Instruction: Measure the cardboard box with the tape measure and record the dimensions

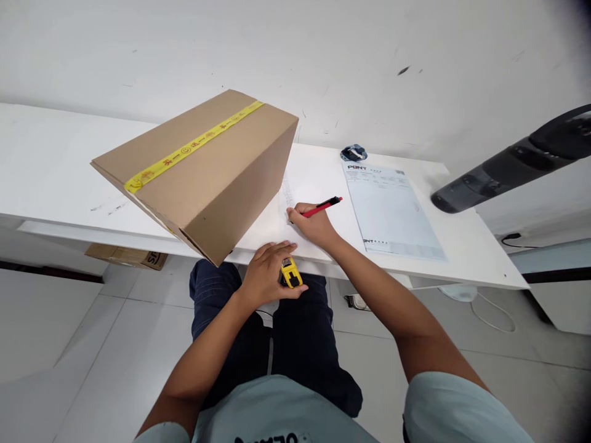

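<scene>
My right hand [314,224] grips a red and black pen [323,207], its tip end low over a small slip of paper with writing [287,189] on the white table [318,178]. At the table's front edge, my left hand [263,274] is closed around a yellow and black tape measure [291,272]. A closed cardboard box [221,178] with printed yellow tape across its top stands to the left of my hands. Its right side partly covers the slip from view.
Printed sheets [390,206] lie right of my right hand, with a small dark blue roundish item [353,152] behind them. A black cylindrical object [508,166] slants over the table's right end. Under the table lies another cardboard box [127,255]. A white wall [323,67] stands behind.
</scene>
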Tool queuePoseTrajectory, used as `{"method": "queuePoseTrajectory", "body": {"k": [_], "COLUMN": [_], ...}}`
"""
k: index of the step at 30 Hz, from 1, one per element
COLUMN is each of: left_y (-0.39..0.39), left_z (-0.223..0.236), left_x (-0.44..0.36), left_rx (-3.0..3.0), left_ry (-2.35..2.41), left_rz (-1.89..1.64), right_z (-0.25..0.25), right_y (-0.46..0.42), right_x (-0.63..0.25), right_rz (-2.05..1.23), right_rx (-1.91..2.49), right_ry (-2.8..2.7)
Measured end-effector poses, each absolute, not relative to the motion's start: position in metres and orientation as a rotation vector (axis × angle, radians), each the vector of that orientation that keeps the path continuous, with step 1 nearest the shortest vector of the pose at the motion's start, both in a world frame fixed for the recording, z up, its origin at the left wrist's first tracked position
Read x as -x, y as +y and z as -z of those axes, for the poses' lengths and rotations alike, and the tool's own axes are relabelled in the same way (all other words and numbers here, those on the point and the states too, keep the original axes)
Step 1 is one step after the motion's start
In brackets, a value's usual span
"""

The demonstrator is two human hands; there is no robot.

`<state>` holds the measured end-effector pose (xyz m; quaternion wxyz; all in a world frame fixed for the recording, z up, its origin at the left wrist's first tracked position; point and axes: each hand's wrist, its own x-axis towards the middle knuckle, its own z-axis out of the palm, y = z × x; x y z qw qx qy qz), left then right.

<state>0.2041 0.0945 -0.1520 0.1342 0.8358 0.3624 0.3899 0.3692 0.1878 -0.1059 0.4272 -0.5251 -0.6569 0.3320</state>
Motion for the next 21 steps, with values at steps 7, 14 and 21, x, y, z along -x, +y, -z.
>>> {"method": "queuePoseTrajectory", "body": {"k": [7,14,21], "left_y": [0.0941,0.095,0.0958], "left_z": [0.1551,0.1547,0.156], "left_x": [-0.2038,-0.2041,-0.2047], "left_rx": [-2.425,-2.396,-2.413], "left_ry": [1.041,1.048,1.03], "left_rz": [-1.148,-1.1,-1.134], "right_z": [0.1071,0.1059,0.1046], "right_y": [0.1875,0.188,0.1871], "right_x": [-0.3693,-0.3702,-0.37], "right_rz": [-0.791,-0.825,-0.73], "right_rx": [1.358,1.355,1.398], "right_ry": [-1.607,-1.646,-1.591]}}
